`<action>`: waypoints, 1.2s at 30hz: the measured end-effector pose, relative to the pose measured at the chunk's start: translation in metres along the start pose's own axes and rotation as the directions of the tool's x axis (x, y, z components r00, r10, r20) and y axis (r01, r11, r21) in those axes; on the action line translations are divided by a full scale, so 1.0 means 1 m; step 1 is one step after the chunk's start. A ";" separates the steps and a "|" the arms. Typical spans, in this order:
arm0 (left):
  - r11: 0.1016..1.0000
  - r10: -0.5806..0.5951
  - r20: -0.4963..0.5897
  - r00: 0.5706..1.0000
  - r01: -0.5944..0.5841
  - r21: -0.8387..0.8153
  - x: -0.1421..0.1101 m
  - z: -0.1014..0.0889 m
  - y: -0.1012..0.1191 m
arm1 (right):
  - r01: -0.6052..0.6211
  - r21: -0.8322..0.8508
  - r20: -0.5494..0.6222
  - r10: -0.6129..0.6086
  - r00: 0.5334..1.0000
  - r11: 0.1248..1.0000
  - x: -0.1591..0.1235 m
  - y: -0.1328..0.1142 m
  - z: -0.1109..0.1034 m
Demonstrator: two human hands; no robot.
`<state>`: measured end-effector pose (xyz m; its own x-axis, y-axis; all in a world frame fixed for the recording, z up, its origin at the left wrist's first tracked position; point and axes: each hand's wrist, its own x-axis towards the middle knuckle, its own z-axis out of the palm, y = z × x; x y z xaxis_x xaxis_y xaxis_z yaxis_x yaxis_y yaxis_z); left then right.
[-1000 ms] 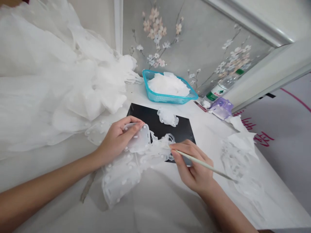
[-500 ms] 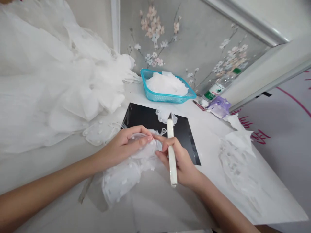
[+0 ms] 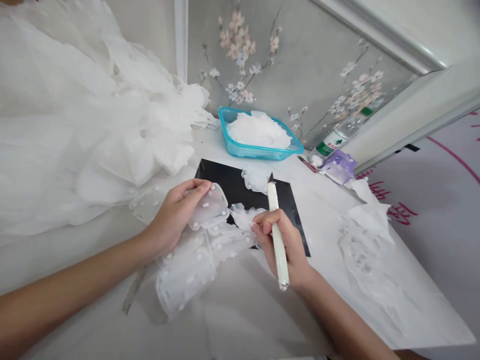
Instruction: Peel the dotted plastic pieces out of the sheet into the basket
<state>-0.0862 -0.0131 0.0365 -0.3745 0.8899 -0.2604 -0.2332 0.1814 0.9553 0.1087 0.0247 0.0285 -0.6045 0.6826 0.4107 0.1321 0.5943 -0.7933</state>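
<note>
In the head view, my left hand point(image 3: 180, 207) pinches a sheer white fabric piece with raised dots point(image 3: 208, 205) between thumb and fingers. A craft knife with a white handle point(image 3: 278, 240) is held in my right hand point(image 3: 287, 240), its dark blade pointing up and away. The thumb and fingertips of that hand also close on crumpled sheer scraps point(image 3: 243, 218), which trail over the black mat point(image 3: 221, 172). Below the left hand lies a larger dotted fabric piece point(image 3: 185, 280). Another dotted piece point(image 3: 255, 179) rests on the mat's far part.
A heap of white sheer fabric point(image 3: 93, 115) fills the left. At the back is a blue basket point(image 3: 258, 151) with white pieces inside. A bottle point(image 3: 337, 135), a purple packet point(image 3: 339, 166) and a red-handled tool point(image 3: 308, 163) stand or lie back right. Thin white scraps point(image 3: 367, 250) spread at right.
The right hand came in to the left hand's fabric, then drew back right with scraps in its fingertips. The knife swung from pointing at the fabric to upright. The left hand moved slightly left.
</note>
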 end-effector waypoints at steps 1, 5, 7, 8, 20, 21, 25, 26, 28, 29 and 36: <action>1.000 -0.004 -0.018 1.000 0.004 -0.029 0.002 -0.001 0.000 | 0.001 -0.009 -0.002 -0.001 1.000 1.000 -0.001 0.000 0.000; 0.975 -0.013 -0.285 0.958 -0.051 -0.216 0.021 -0.012 0.002 | -0.022 -0.059 -0.133 0.014 0.991 0.998 -0.003 -0.001 -0.004; 0.962 -0.060 -0.379 0.924 -0.048 -0.268 0.030 -0.018 0.005 | -0.059 -0.056 -0.225 0.045 0.973 0.997 -0.001 -0.003 -0.007; 0.959 -0.080 -0.383 0.920 -0.034 -0.281 0.032 -0.020 0.006 | -0.082 -0.042 -0.255 0.069 0.964 0.996 0.000 -0.003 -0.009; 0.993 0.074 0.342 0.937 -0.099 0.057 0.000 -0.006 0.002 | -0.122 0.093 -0.306 0.145 0.941 0.988 0.007 0.006 -0.004; 0.981 0.095 0.393 0.915 -0.154 0.121 -0.003 -0.004 0.000 | -0.116 0.104 -0.244 0.138 0.960 0.988 0.005 0.006 -0.002; 0.901 0.148 0.535 0.832 -0.337 0.274 -0.007 -0.002 -0.008 | -0.109 0.035 -0.173 0.113 0.978 0.993 0.004 0.004 0.006; 0.880 0.171 0.538 0.825 -0.373 0.293 -0.007 -0.002 -0.009 | -0.119 0.022 -0.222 0.121 0.967 0.993 0.006 0.005 0.004; 0.823 0.209 0.525 0.825 -0.439 0.361 -0.004 -0.004 -0.011 | -0.164 0.037 -0.372 0.165 0.913 0.986 0.010 0.010 -0.005; 0.788 0.211 0.523 0.826 -0.461 0.409 -0.002 -0.005 -0.011 | -0.193 0.045 -0.439 0.193 0.877 0.980 0.013 0.015 -0.012; 0.535 0.128 0.676 0.725 -0.625 0.569 0.003 -0.011 -0.001 | -0.472 -0.584 -0.406 0.266 0.874 0.660 0.025 0.071 -0.066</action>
<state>-0.0973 -0.0154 0.0333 0.3058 0.9517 0.0275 0.6193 -0.2207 0.7535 0.1548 0.1115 0.0120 -0.1746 0.9276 0.3302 0.8317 0.3185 -0.4549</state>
